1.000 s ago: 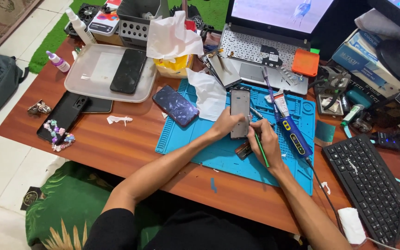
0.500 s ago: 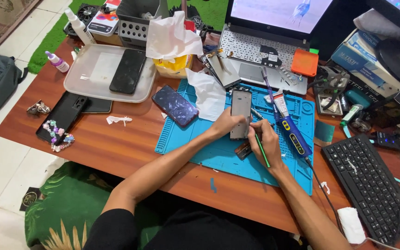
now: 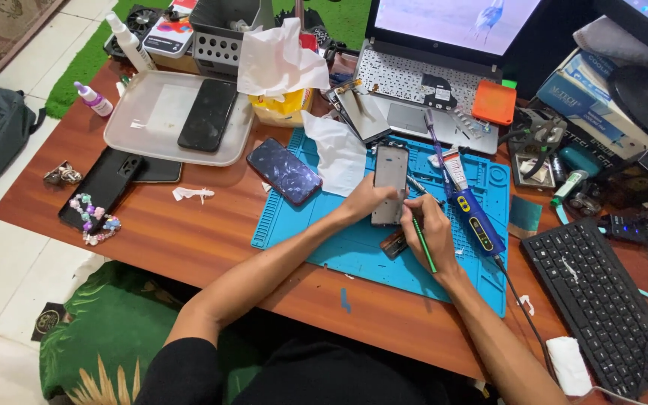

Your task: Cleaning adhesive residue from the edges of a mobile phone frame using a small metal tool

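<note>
My left hand [image 3: 365,199] grips the lower left edge of a grey phone frame [image 3: 390,180] that lies upright on the blue work mat [image 3: 316,232]. My right hand [image 3: 430,229] holds a thin green tool [image 3: 423,244] like a pen, its tip at the frame's lower right edge. A small dark part [image 3: 393,244] lies on the mat just under the two hands.
A dark phone [image 3: 284,170] and white tissue [image 3: 337,154] lie left of the frame; a blue-yellow handled tool [image 3: 472,214] lies to its right. A laptop [image 3: 429,90] stands behind, a black keyboard [image 3: 601,300] at right, a white tray [image 3: 144,127] with a phone at left.
The hands stay on the frame and the green tool, with only slight shifts at the frame's lower edge.
</note>
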